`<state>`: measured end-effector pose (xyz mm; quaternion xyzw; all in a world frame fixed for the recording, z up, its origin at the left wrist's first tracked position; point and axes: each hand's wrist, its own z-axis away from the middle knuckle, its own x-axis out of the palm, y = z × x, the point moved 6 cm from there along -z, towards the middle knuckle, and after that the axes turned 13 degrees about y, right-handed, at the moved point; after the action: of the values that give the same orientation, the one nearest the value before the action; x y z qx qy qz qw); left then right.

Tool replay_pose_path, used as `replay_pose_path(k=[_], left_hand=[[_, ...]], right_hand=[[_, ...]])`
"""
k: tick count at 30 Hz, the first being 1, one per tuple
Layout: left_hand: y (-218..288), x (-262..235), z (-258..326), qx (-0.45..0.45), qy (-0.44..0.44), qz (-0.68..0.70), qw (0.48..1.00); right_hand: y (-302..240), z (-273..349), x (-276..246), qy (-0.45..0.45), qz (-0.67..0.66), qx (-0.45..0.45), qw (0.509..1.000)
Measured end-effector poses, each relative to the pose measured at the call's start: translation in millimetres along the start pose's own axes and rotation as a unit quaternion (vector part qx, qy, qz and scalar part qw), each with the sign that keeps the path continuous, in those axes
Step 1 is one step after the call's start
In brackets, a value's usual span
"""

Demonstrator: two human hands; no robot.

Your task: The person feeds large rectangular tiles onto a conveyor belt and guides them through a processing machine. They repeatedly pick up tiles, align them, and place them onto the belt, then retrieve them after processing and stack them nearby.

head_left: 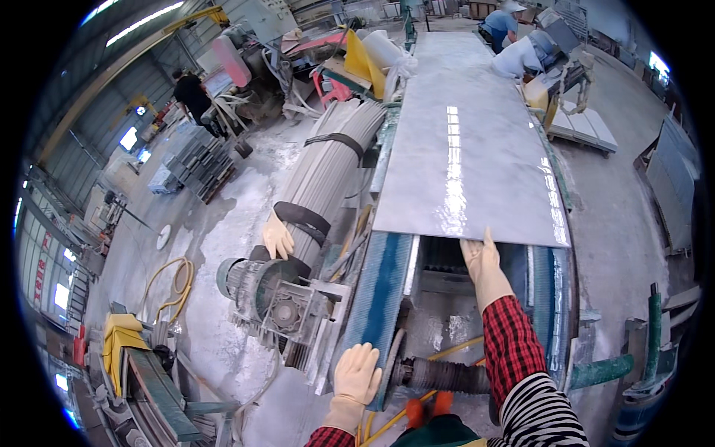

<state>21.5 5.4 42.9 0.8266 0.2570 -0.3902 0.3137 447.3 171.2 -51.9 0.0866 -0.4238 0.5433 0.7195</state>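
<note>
A long, glossy pale grey stone slab (465, 164) lies on a roller-driven conveyor with ribbed blue belts (383, 276). My right hand (482, 270), in a cream rubber glove, is at the slab's near edge. One digit shows above the edge, and the rest of the grip is partly hidden. My left hand (356, 375), gloved the same way, rests flat on the near end of the left belt with its fingers stretched out. Between the two belts the conveyor frame is open, with a dark ribbed roller (439, 375) across its near end.
Left of the conveyor stand a motor (257, 287) and a strapped grey bundle (335, 156) with a loose glove (277, 237) on it. A yellow hose (179, 287) lies on the floor. One person (500, 28) bends beside the slab's far end; another (192, 97) stands far left.
</note>
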Motion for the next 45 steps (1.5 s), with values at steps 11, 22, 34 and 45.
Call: replay_pose_path(k=[11, 22, 34, 45], left_hand=[[6, -6, -4, -0.002, -0.003, 0.015, 1.000], [-8, -1, 19, 0.020, 0.069, 0.034, 0.997], [51, 41, -91, 0.198, -0.051, 0.076, 0.976], [73, 32, -168, 0.137, -0.245, 0.001, 0.960]], right_hand=[[-4, -25, -12, 0.094, 0.035, -0.104, 0.990], [39, 108, -154, 0.123, -0.012, -0.090, 0.988], [86, 412, -331, 0.150, 0.017, 0.153, 0.977], [91, 403, -345, 0.154, 0.027, 0.298, 0.942]])
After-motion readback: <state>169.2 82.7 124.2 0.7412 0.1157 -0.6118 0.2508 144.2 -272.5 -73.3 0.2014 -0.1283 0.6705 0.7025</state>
